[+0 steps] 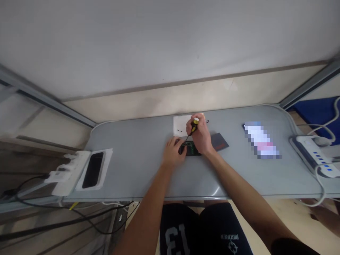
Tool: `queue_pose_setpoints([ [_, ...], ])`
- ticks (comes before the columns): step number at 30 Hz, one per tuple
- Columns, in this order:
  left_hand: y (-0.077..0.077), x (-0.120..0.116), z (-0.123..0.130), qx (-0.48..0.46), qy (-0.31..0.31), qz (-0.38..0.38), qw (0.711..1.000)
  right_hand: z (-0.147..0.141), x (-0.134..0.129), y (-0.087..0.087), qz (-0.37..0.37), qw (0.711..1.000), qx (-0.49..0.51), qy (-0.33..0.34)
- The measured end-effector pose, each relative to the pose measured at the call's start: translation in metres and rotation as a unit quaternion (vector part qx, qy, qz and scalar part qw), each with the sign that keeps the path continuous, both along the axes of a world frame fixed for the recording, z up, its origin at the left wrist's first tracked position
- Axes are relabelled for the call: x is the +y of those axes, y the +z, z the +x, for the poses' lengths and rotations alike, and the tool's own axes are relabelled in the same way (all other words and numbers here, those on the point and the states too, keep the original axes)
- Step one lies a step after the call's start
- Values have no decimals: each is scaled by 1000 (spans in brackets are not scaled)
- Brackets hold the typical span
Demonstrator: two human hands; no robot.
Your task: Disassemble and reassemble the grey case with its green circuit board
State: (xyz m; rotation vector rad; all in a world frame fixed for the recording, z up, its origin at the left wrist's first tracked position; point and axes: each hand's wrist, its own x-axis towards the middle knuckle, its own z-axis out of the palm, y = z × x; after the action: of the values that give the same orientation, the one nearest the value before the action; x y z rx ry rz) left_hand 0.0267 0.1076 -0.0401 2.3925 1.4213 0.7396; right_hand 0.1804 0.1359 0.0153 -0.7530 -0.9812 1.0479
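My right hand [201, 136] is wrapped round a black and yellow screwdriver [194, 126], tilted so its thin shaft points down and left. The shaft reaches a black device with an exposed green circuit board [193, 148], which lies flat on the table. Around the device's left end, the fingers of my left hand [174, 151] are closed. Whether the screwdriver tip sits in a screw is too small to tell. A dark flat panel [220, 142] lies just right of the device, partly behind my right wrist. Behind my hands is a white sheet [180, 122] with small dark bits [179, 130] on it.
On the grey table [132, 163], a black-screened phone [92, 170] rests on white paper at left, beside a power strip [71, 173] with plugs. A blurred-out screen [261, 140] lies at right, near another power strip [317, 156] with cables. A wall [159, 99] rises behind.
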Motion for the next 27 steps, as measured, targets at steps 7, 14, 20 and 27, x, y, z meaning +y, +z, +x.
queue_pose_setpoints([
  [7,2,0,1,-4,-2,7,1000,10,0,0,16,1000,-1,6],
  [14,-1,0,1,5,-1,33,999,12,-3,9,2,992,73,106],
  [20,0,0,2,2,0,29,1000,8,-6,6,21,994,71,85],
  [27,1,-1,3,1,4,19,1000,12,-5,12,2,988,33,150],
])
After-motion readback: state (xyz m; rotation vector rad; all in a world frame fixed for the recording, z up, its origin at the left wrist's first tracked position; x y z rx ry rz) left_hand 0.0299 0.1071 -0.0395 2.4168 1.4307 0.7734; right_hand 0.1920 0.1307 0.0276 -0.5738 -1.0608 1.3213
